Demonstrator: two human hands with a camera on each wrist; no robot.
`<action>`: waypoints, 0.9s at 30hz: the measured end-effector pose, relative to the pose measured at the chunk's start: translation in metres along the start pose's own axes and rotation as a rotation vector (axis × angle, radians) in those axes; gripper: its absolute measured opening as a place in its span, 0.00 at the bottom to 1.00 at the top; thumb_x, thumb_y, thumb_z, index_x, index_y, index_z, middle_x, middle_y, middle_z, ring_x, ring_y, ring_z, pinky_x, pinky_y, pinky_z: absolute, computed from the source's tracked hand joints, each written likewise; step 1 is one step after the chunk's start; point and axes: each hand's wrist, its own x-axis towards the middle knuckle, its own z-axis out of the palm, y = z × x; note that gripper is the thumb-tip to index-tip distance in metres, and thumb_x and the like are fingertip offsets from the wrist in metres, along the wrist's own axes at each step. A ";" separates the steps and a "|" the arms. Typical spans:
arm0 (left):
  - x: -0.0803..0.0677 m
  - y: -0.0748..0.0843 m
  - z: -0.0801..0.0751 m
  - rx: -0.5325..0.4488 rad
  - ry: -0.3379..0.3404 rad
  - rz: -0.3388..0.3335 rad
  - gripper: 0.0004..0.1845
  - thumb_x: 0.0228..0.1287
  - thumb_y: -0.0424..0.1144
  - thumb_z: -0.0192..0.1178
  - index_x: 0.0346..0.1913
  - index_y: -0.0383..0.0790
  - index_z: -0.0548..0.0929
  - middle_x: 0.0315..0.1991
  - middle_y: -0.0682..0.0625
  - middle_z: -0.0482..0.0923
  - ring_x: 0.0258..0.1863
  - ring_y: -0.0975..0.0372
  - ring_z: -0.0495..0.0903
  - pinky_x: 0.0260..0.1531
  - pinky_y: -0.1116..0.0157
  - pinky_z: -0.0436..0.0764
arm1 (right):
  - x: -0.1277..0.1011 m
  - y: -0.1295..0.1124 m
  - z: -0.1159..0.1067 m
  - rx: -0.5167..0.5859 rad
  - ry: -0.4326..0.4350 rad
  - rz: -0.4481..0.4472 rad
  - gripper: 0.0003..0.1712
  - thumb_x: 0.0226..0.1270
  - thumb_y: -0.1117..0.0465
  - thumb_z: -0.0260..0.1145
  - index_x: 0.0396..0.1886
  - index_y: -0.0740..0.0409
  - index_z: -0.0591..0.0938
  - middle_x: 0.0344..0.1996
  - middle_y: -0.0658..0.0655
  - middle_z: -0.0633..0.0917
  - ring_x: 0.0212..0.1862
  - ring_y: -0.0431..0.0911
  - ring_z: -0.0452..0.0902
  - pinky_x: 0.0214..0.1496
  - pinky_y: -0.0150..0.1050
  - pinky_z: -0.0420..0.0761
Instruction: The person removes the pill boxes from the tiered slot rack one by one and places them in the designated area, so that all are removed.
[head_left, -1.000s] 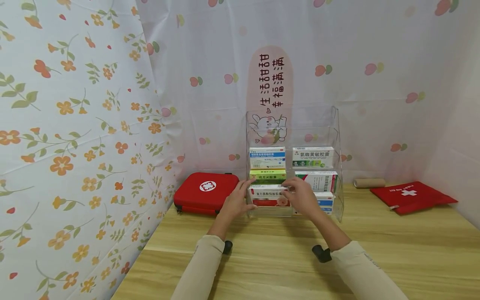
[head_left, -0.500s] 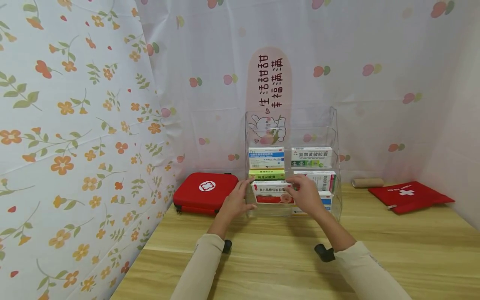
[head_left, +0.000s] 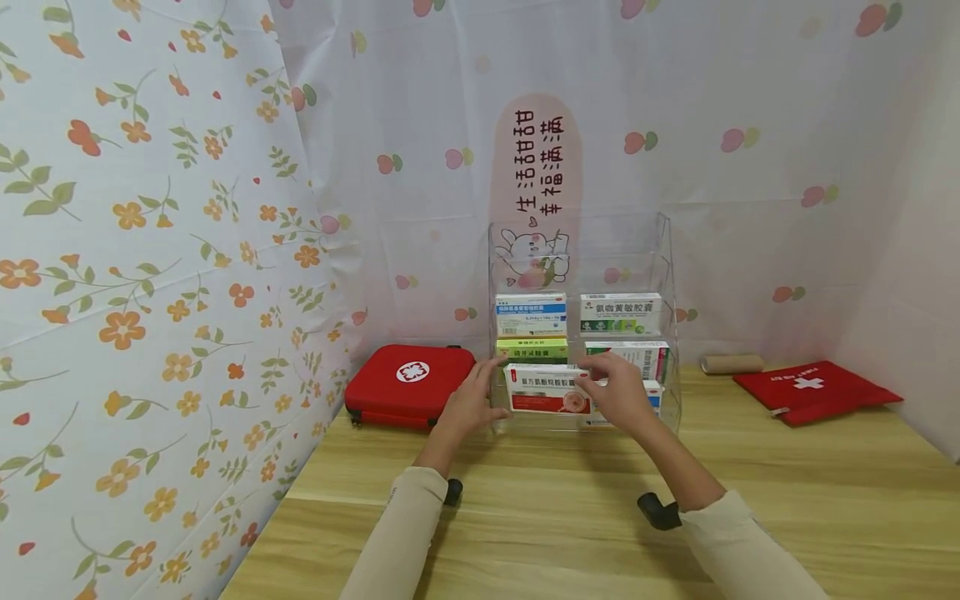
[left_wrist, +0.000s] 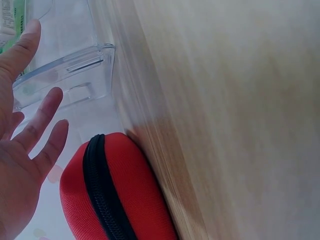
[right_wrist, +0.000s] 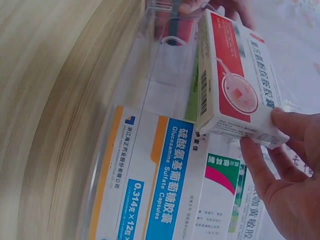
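Observation:
A clear acrylic tiered rack stands at the back of the wooden table with several medicine boxes in it. My right hand pinches the right end of a red-and-white medicine box, held just in front of the rack's lower left slot. In the right wrist view the same box hangs tilted above a blue-and-orange box, gripped by my right hand. My left hand is at the rack's left side with its fingers spread. It holds nothing, and the left hand is next to the rack's corner.
A red hard first-aid case lies left of the rack against the flowered curtain. A red pouch and a cardboard roll lie at the right. The rack also holds a blue box, a green box and a green-and-white box.
The red-and-white box has come up and forward out of the rack's lower left slot in my right hand. My left hand has stayed by the rack's left side.

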 end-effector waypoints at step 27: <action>0.001 -0.003 0.002 0.031 0.008 0.024 0.54 0.50 0.37 0.78 0.76 0.60 0.54 0.68 0.50 0.63 0.40 0.60 0.75 0.35 0.59 0.79 | -0.025 -0.012 -0.021 0.049 -0.084 0.099 0.13 0.61 0.67 0.73 0.46 0.63 0.86 0.45 0.62 0.86 0.43 0.56 0.84 0.42 0.49 0.85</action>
